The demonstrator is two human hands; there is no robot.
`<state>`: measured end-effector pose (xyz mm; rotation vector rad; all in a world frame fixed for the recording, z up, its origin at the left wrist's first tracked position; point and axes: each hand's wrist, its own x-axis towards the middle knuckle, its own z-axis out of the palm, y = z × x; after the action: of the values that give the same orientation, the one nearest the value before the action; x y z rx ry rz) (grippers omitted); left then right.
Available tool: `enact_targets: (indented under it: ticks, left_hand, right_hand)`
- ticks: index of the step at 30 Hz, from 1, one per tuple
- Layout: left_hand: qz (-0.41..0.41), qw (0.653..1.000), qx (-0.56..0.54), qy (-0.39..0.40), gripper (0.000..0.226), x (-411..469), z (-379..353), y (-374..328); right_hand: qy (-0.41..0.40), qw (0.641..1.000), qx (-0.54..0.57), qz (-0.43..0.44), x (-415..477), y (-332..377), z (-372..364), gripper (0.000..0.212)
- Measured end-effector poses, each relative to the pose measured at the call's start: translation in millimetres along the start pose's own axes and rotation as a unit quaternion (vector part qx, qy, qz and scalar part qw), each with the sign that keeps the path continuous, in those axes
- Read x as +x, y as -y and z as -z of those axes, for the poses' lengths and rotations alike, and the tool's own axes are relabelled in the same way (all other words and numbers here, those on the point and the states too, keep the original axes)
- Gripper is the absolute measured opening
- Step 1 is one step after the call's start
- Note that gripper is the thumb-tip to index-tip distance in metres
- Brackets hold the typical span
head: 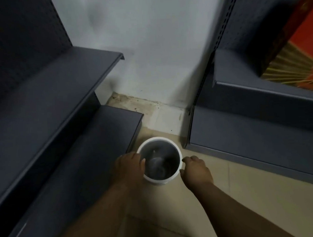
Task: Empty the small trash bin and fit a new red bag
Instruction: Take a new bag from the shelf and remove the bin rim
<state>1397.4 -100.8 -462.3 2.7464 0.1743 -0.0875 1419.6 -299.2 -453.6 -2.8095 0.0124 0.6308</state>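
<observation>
We look down on a small white bin (159, 138) standing upright on the beige tiled floor (226, 195), in the gap between two sets of dark grey shelves. Its inside reads dark grey, with a blurred pale shape low down that we cannot make out.

The left hand (129, 164) sits at the bin's 9 o'clock. Its fingers are curled at the white rim with the thumb lying over the rim's edge, so it grips the bin on that side. The right hand (196, 170) is at the bin's 3 to 4 o'clock, knuckles up and fingers bent, with forefinger and thumb tips right against the outer wall by the rim. We cannot tell whether it has hold of the rim or only touches it. The bin lies between the two hands, with the forearms reaching in from 5 and 7 o'clock.

At the bin's 12 o'clock stands a white wall (149, 47), grimy where it meets the floor. The left shelves (54, 122) run from 9 to 11 o'clock, their lowest corner just beside the bin. The right shelves (250, 129) lie at 2 o'clock, near the bin but apart from it. On an upper right shelf, well apart, rests a red and gold box (300, 51).
</observation>
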Motion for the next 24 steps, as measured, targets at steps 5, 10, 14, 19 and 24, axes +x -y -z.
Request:
enact_targets:
  ticks: [5, 10, 14, 19, 24]
  left_hand:
    - [0.024, 1.0, 0.009, -0.003, 0.042, 29, -101, 26]
    - [0.033, 0.999, -0.017, -0.025, 0.029, 60, -183, 56]
    - [0.037, 0.997, -0.01, -0.063, 0.03, 81, -228, 79]
    - [0.075, 0.992, 0.002, -0.103, 0.029, 103, -263, 103]
    - [0.131, 0.986, -0.035, -0.101, 0.033, 107, -281, 108]
  right_hand:
    - [-0.009, 1.0, 0.007, 0.002, 71, -34, -80, 0.039]
    - [-0.056, 0.997, 0.058, -0.001, 138, -61, -150, 0.038]
    - [-0.113, 0.987, 0.113, -0.004, 180, -74, -190, 0.038]
    - [-0.17, 0.972, 0.16, -0.002, 213, -83, -216, 0.039]
    - [-0.177, 0.965, 0.195, -0.003, 224, -85, -223, 0.043]
